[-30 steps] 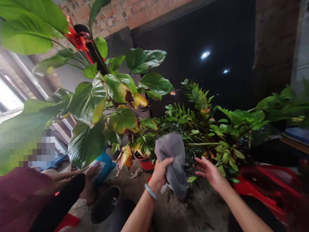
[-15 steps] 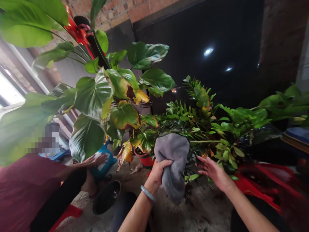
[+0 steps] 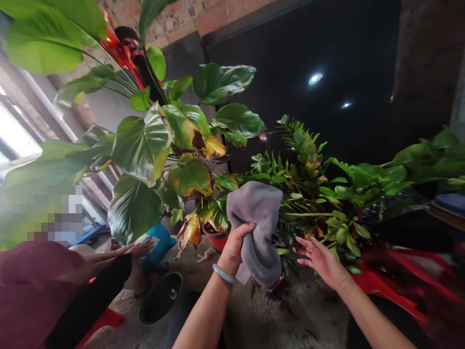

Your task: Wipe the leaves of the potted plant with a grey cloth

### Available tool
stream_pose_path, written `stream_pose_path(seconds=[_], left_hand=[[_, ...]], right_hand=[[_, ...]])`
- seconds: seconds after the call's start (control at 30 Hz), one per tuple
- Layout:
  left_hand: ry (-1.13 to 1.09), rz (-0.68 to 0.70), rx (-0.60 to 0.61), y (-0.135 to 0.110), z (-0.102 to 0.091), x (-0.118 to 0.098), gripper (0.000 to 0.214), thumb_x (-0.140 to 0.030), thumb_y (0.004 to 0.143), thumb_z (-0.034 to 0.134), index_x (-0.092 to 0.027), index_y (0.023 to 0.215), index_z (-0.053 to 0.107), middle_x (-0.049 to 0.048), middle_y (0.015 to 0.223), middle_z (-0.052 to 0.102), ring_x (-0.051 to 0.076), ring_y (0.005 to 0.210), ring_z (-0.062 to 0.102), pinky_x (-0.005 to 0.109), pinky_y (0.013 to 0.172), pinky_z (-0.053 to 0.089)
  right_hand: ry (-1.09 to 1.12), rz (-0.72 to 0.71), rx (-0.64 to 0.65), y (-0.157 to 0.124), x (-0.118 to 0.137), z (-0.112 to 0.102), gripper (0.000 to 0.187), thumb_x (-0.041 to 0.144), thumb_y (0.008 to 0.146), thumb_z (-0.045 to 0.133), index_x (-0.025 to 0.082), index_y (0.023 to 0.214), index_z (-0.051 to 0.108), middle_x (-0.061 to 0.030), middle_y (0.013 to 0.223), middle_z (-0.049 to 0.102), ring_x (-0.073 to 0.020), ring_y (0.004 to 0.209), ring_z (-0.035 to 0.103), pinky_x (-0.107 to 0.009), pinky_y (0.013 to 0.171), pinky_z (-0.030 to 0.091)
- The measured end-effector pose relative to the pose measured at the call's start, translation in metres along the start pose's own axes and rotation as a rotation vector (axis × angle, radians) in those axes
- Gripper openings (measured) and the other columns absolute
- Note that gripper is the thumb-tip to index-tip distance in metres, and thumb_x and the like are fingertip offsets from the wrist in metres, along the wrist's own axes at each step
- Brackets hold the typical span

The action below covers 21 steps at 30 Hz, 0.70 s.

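My left hand [image 3: 235, 247] grips a grey cloth [image 3: 256, 228] and holds it up against the small-leaved green plant [image 3: 308, 189] in front of me. A white tag hangs from the cloth near my wrist, which wears a pale bangle. My right hand [image 3: 319, 259] is open, fingers spread, reaching into the lower leaves of the same plant just right of the cloth.
A tall plant [image 3: 160, 140] with big, partly yellowed leaves stands left of centre above a red pot [image 3: 217, 240]. Another person in a maroon top [image 3: 32, 291] sits at the left, a hand on a blue container [image 3: 158, 245]. A dark bucket [image 3: 160, 303] lies below; red plastic furniture [image 3: 392, 281] at right.
My left hand has lifted the grey cloth a little higher against the foliage. My right hand stays open near the lower leaves. The other person's hand shifted slightly on the blue container.
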State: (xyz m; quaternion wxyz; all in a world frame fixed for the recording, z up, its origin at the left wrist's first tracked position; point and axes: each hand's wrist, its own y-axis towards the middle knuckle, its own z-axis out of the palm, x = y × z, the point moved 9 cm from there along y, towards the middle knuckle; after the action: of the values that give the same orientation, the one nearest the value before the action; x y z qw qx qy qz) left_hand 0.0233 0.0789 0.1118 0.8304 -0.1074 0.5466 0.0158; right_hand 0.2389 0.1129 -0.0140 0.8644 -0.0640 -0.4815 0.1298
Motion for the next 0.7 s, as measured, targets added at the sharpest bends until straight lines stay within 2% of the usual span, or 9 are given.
stream_pose_path(seconds=[0.1,0.17,0.23,0.27,0.33,0.43,0.5,0.6,0.7], left_hand=[[0.141,-0.057,-0.063,-0.002,-0.019,0.045,0.030,-0.019,0.047,0.075,-0.015,0.076,0.071,0.0035,0.069,0.070,0.021,0.067,0.063,0.033,0.066,0.053],[0.257,-0.148,0.032,-0.011,-0.022,0.084,0.025,-0.015,0.047,0.075,-0.016,0.072,0.073,0.0045,0.069,0.071,0.023,0.067,0.064,0.034,0.064,0.051],[0.296,-0.191,0.153,-0.020,-0.015,0.101,0.024,-0.013,0.046,0.075,-0.016,0.070,0.075,0.0049,0.069,0.072,0.025,0.068,0.065,0.035,0.066,0.051],[0.291,-0.176,0.190,-0.022,-0.009,0.097,0.026,-0.012,0.045,0.075,-0.016,0.071,0.076,0.0047,0.070,0.072,0.025,0.069,0.065,0.035,0.067,0.051],[0.239,-0.080,0.194,-0.018,0.005,0.068,0.031,-0.012,0.043,0.075,-0.015,0.074,0.076,0.0042,0.071,0.073,0.025,0.071,0.065,0.034,0.070,0.052],[0.060,0.076,0.102,-0.001,0.019,0.013,0.044,-0.018,0.044,0.078,-0.017,0.088,0.074,0.0043,0.080,0.074,0.025,0.079,0.066,0.034,0.076,0.054],[-0.061,0.095,0.017,0.008,0.017,0.002,0.050,-0.023,0.047,0.078,-0.016,0.096,0.071,0.0054,0.086,0.075,0.025,0.083,0.067,0.036,0.079,0.055],[-0.067,0.005,-0.098,0.007,-0.003,0.034,0.046,-0.024,0.048,0.079,-0.014,0.092,0.070,0.0060,0.080,0.074,0.024,0.077,0.068,0.037,0.074,0.056],[0.125,-0.158,-0.044,-0.010,-0.020,0.085,0.033,-0.018,0.045,0.078,-0.012,0.077,0.072,0.0060,0.067,0.073,0.023,0.063,0.066,0.035,0.063,0.055]], right_hand=[[0.012,0.001,-0.020,-0.001,-0.001,0.000,0.028,0.050,0.069,0.070,0.026,0.080,0.076,-0.0088,0.110,0.075,-0.0287,0.088,0.066,-0.040,0.068,0.053],[0.016,0.003,-0.044,-0.002,-0.001,-0.002,0.024,0.048,0.068,0.072,0.026,0.079,0.076,-0.0079,0.106,0.076,-0.0269,0.082,0.066,-0.038,0.065,0.054],[0.013,0.017,-0.046,-0.002,-0.002,-0.003,0.025,0.048,0.068,0.071,0.025,0.079,0.076,-0.0081,0.102,0.077,-0.0259,0.081,0.066,-0.036,0.064,0.054],[0.012,0.025,-0.034,-0.002,-0.003,-0.002,0.027,0.049,0.068,0.071,0.025,0.078,0.076,-0.0085,0.100,0.077,-0.0261,0.082,0.066,-0.035,0.065,0.054],[0.014,0.032,-0.005,-0.002,-0.004,0.000,0.029,0.051,0.068,0.069,0.024,0.077,0.074,-0.0091,0.097,0.077,-0.0277,0.085,0.067,-0.036,0.066,0.054],[0.012,0.015,0.010,0.000,-0.003,0.002,0.034,0.055,0.070,0.067,0.024,0.081,0.074,-0.0114,0.109,0.074,-0.0305,0.091,0.066,-0.040,0.069,0.053],[0.002,0.013,0.012,0.000,-0.003,0.003,0.036,0.056,0.071,0.066,0.023,0.084,0.075,-0.0128,0.116,0.072,-0.0316,0.094,0.066,-0.043,0.071,0.052],[0.016,0.008,0.003,0.000,-0.001,0.002,0.030,0.053,0.070,0.069,0.025,0.080,0.075,-0.0107,0.109,0.075,-0.0299,0.089,0.067,-0.041,0.069,0.053],[0.017,0.017,-0.019,-0.002,0.000,-0.002,0.024,0.048,0.070,0.070,0.026,0.079,0.076,-0.0083,0.100,0.077,-0.0265,0.080,0.066,-0.038,0.064,0.054]])
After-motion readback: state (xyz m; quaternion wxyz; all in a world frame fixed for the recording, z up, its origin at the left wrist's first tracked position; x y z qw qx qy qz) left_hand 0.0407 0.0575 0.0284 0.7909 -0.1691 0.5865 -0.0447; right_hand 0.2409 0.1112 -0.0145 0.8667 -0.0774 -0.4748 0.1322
